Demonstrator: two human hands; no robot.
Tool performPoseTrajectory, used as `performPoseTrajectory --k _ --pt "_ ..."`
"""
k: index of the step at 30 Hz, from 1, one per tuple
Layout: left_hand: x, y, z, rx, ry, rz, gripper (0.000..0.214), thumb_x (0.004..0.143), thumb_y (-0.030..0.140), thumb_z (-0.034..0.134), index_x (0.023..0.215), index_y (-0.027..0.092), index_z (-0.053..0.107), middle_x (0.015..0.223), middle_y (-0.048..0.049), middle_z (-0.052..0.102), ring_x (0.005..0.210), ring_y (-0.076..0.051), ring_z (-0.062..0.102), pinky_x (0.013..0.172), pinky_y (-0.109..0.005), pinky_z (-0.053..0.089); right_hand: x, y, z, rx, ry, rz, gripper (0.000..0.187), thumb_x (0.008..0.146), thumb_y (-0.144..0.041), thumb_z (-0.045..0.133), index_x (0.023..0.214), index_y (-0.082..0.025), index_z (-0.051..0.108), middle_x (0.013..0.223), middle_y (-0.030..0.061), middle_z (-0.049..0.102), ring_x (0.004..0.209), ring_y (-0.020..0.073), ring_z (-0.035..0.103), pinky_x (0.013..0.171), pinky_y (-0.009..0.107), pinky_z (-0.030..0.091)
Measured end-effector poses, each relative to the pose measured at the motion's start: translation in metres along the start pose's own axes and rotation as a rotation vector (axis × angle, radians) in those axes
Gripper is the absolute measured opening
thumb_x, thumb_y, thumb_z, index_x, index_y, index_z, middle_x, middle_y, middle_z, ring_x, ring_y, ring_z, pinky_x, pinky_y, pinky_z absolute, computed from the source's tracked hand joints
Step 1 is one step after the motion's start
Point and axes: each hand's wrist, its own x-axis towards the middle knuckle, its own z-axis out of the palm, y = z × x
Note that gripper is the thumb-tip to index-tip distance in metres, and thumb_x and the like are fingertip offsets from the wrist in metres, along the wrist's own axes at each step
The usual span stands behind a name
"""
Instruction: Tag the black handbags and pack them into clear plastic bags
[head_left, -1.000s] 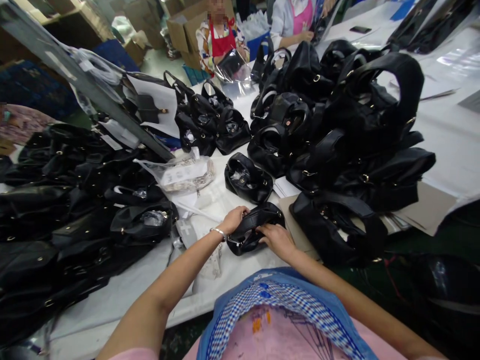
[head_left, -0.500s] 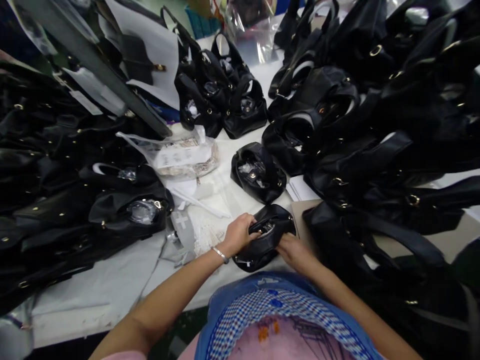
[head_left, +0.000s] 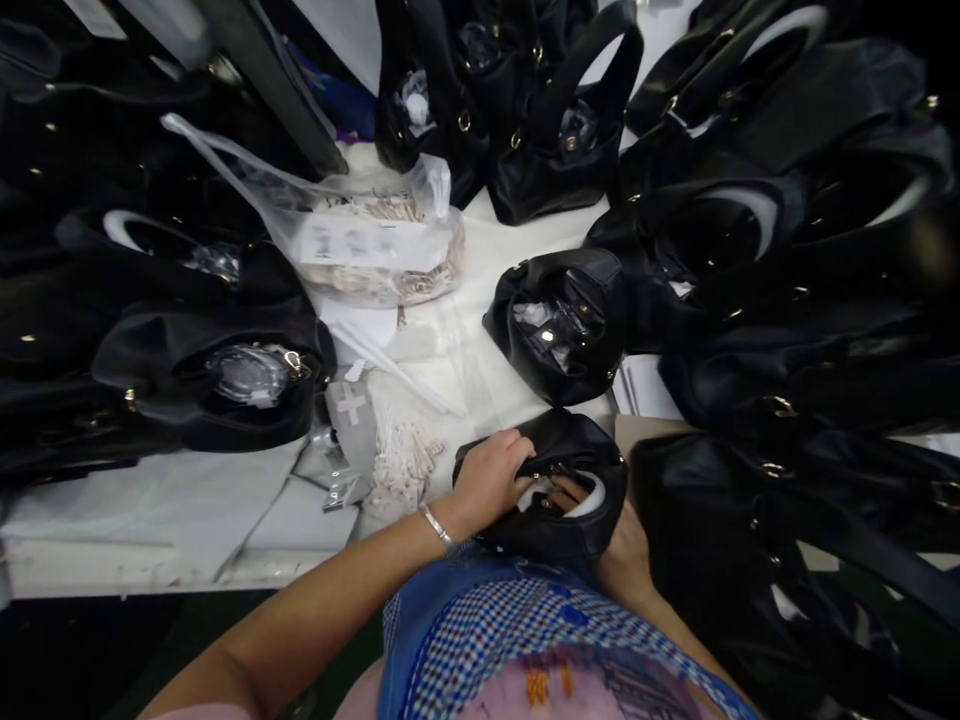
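Observation:
A small black handbag (head_left: 551,425) lies in front of me at the table's near edge, its opening facing up. My left hand (head_left: 491,482) is closed on the left side of the bag, thumb and fingers at the rim of the opening. From the right, my right hand (head_left: 627,556) reaches under the handle, and its fingertips show inside the opening near the clasp. The handle's white wrapping (head_left: 591,497) curves beside those fingers. Part of the right hand is hidden by the bag. Just beyond stands another black handbag (head_left: 517,350) with clear plastic inside.
Black handbags (head_left: 720,330) crowd the right side, and more bags (head_left: 217,400) fill the left. A clear plastic bag (head_left: 375,245) of beige strings with a paper label lies left of centre. Loose white strings (head_left: 401,450) and a grey pouch (head_left: 351,420) are near my left forearm.
My right hand has moved from the handbag's right side to under its handle, fingers now in the opening. The bag has turned somewhat. My view has tipped down and closer.

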Motion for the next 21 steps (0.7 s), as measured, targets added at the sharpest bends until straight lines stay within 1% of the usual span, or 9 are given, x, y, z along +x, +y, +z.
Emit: performPoseTrajectory --k 2,4,5,7,12,16,18,21 --pt "0.0 0.001 0.002 -0.002 -0.032 0.033 0.012 0.083 0.025 0.064 0.091 0.022 0.055 0.093 -0.0031 0.058 0.092 -0.02 0.055 0.075 -0.031 0.045 -0.002 0.0 0.004 0.043 -0.079 0.09 0.042 0.089 -0.018 0.047 0.127 -0.033 0.058 0.124 0.0031 0.065 0.114 0.028 0.058 0.098 0.046 0.045" --pt "-0.001 0.002 0.002 -0.008 -0.066 0.062 0.01 0.085 0.026 0.062 0.091 0.022 0.055 0.093 -0.0033 0.058 0.091 -0.02 0.055 0.074 -0.031 0.046 -0.003 0.0 0.007 0.082 -0.165 0.181 0.046 0.087 -0.02 0.051 0.129 -0.038 0.054 0.127 -0.0015 0.063 0.117 0.0262 0.057 0.1 0.044 0.046" --pt "-0.001 0.002 0.002 -0.01 -0.079 0.073 0.009 0.086 0.027 0.061 0.091 0.022 0.055 0.092 -0.0033 0.058 0.089 -0.02 0.055 0.073 -0.031 0.046 -0.002 0.0 0.008 0.101 -0.203 0.216 0.047 0.087 -0.02 0.052 0.129 -0.039 0.053 0.128 -0.003 0.062 0.117 0.0249 0.057 0.1 0.042 0.047" --pt "-0.003 0.002 0.0 -0.01 -0.1 0.095 0.008 0.089 0.028 0.056 0.093 0.021 0.056 0.092 -0.0034 0.058 0.087 -0.02 0.055 0.071 -0.031 0.045 0.001 -0.002 0.007 0.12 -0.248 0.253 0.045 0.087 -0.021 0.05 0.128 -0.039 0.054 0.13 -0.0033 0.061 0.118 0.0234 0.058 0.1 0.04 0.048" --pt "-0.002 -0.007 -0.007 -0.013 -0.166 0.189 0.009 0.091 0.025 0.051 0.095 0.02 0.058 0.091 -0.0036 0.059 0.084 -0.019 0.055 0.067 -0.03 0.044 0.012 -0.006 0.003 0.06 -0.269 0.269 0.035 0.087 -0.024 0.05 0.119 -0.032 0.062 0.122 0.0017 0.066 0.11 0.0263 0.063 0.095 0.041 0.051" --pt "0.004 -0.014 -0.013 -0.052 -0.24 0.277 0.01 0.086 0.018 0.054 0.095 0.02 0.059 0.091 -0.0028 0.059 0.084 -0.018 0.056 0.066 -0.028 0.043 0.012 -0.007 0.004 0.096 -0.208 0.33 0.029 0.088 -0.027 0.05 0.112 -0.029 0.066 0.116 0.0031 0.069 0.104 0.0256 0.066 0.088 0.038 0.055" --pt "0.006 -0.017 -0.016 -0.081 -0.26 0.295 0.012 0.084 0.017 0.057 0.094 0.021 0.06 0.09 -0.0023 0.059 0.085 -0.018 0.056 0.067 -0.027 0.043 0.013 -0.008 0.005 0.118 -0.183 0.351 0.026 0.089 -0.028 0.051 0.107 -0.028 0.069 0.113 0.0033 0.071 0.104 0.0251 0.066 0.086 0.036 0.056" --pt "0.006 -0.018 -0.016 -0.136 -0.265 0.297 0.014 0.082 0.017 0.059 0.095 0.022 0.062 0.089 -0.0018 0.059 0.084 -0.017 0.057 0.068 -0.027 0.043 0.018 -0.009 0.003 0.114 -0.19 0.373 0.024 0.088 -0.028 0.051 0.103 -0.029 0.07 0.11 0.0026 0.072 0.101 0.0253 0.067 0.083 0.037 0.057"
